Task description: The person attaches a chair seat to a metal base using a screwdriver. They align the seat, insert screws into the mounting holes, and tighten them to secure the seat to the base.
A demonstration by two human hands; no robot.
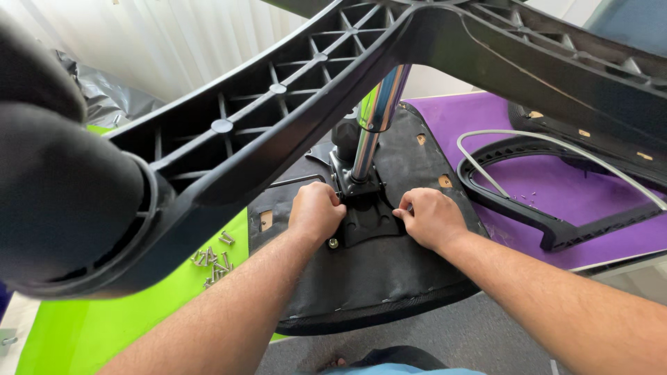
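Both hands' grip closed on mounting plate (365, 217); star base (278, 118) overhead; screws (214, 260) left.

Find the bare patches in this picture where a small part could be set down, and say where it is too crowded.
Free: green mat below the loose screws; purple mat inside the armrest frame, apart from a few tiny screws. Crowded: the mounting plate, with left hand and right hand at either side.
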